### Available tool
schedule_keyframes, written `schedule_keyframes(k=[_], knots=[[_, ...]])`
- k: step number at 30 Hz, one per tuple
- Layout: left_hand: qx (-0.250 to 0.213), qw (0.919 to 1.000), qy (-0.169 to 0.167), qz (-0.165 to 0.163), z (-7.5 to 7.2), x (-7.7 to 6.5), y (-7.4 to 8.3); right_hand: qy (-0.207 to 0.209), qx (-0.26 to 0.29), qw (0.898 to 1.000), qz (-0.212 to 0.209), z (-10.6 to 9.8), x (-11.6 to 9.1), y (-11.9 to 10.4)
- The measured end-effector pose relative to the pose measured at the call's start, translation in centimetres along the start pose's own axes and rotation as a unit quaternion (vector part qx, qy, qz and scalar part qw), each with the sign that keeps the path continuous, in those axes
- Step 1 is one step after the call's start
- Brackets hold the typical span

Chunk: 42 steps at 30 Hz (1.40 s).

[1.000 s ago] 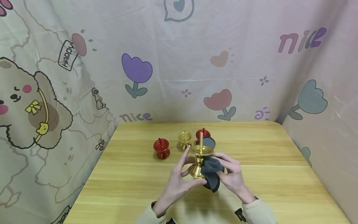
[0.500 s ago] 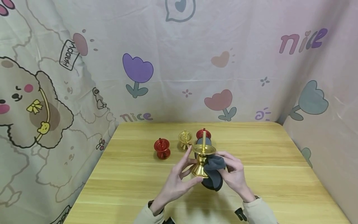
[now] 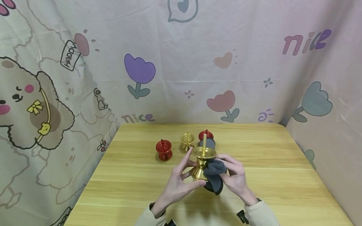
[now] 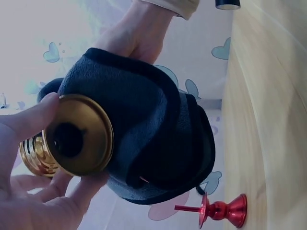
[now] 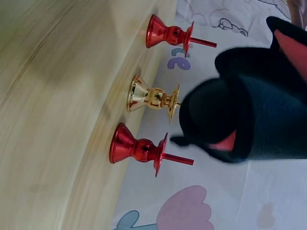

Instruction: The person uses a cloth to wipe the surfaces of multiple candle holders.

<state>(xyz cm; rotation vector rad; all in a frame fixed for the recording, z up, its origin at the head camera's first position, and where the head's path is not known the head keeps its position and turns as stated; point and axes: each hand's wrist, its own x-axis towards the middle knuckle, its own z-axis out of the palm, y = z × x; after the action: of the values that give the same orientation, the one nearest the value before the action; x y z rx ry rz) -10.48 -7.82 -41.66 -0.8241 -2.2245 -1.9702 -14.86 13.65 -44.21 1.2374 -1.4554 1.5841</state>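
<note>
A gold candlestick [image 3: 199, 173] with a wide dish and a spike on top is held up over the table by my left hand [image 3: 178, 180], thumb at its base and fingers on its far side. My right hand [image 3: 235, 176] pinches a dark grey cloth [image 3: 215, 168] against the candlestick's right side. In the left wrist view the underside of the gold base [image 4: 93, 139] faces the camera, and the black-edged cloth [image 4: 139, 110] lies along its rim. Folds of the cloth [image 5: 278, 110] fill the right of the right wrist view, showing small red patches.
Behind the hands stand a red candlestick [image 3: 164, 150] at left, a smaller gold candlestick [image 3: 187, 141] and another red candlestick [image 3: 205, 134], partly hidden by the cloth. The wooden table [image 3: 268, 182] meets a printed fabric backdrop [image 3: 175, 62] at its back and sides.
The held gold candlestick shifts slightly right, then back left and a little lower, with both hands and the cloth moving along. Both grips stay the same, and the standing candlesticks have not moved.
</note>
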Motion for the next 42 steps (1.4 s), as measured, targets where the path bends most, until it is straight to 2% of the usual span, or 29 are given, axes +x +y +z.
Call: schedule_keyframes(k=[3,6,10,13,16,21,25,27,31,35,39,42], knots=[[-0.016,0.9997,-0.021,0.001,-0.17,0.02,0.01,0.007,0.023,0.999,0.022,-0.17,0.02,-0.1],[-0.019,0.9994,-0.026,-0.011,-0.13,0.0,0.16,0.01,0.017,1.0,0.024,-0.21,0.05,-0.17],[0.006,0.9994,0.0,-0.034,0.22,0.0,0.39,-0.001,-0.014,1.0,-0.003,-0.01,0.1,-0.15],[0.017,0.999,0.021,-0.036,0.39,0.01,0.49,-0.007,-0.032,0.999,-0.022,0.2,0.16,-0.17],[0.024,0.9989,0.03,-0.026,0.38,-0.02,0.53,-0.008,-0.04,0.999,-0.03,0.31,0.23,-0.24],[0.044,0.9985,0.029,0.01,0.15,0.04,0.41,-0.008,-0.035,0.999,-0.03,0.2,0.23,-0.25],[0.043,0.9983,0.011,0.038,-0.02,0.16,0.2,0.0,-0.016,1.0,-0.013,-0.02,0.1,-0.2],[0.037,0.9985,-0.001,0.041,-0.07,0.19,0.16,0.006,-0.013,1.0,-0.002,-0.12,0.02,-0.19],[0.031,0.9993,-0.015,0.016,-0.05,0.15,0.24,0.008,-0.015,1.0,0.006,-0.23,-0.07,-0.15],[0.033,0.9991,0.004,-0.026,0.18,0.06,0.47,-0.001,-0.025,1.0,-0.004,-0.14,-0.09,-0.13],[0.03,0.9985,0.031,-0.034,0.3,0.04,0.53,-0.007,-0.035,0.999,-0.015,0.05,-0.03,-0.14],[0.025,0.9988,0.034,-0.026,0.22,0.05,0.53,-0.008,-0.035,0.999,-0.018,0.09,0.04,-0.15]])
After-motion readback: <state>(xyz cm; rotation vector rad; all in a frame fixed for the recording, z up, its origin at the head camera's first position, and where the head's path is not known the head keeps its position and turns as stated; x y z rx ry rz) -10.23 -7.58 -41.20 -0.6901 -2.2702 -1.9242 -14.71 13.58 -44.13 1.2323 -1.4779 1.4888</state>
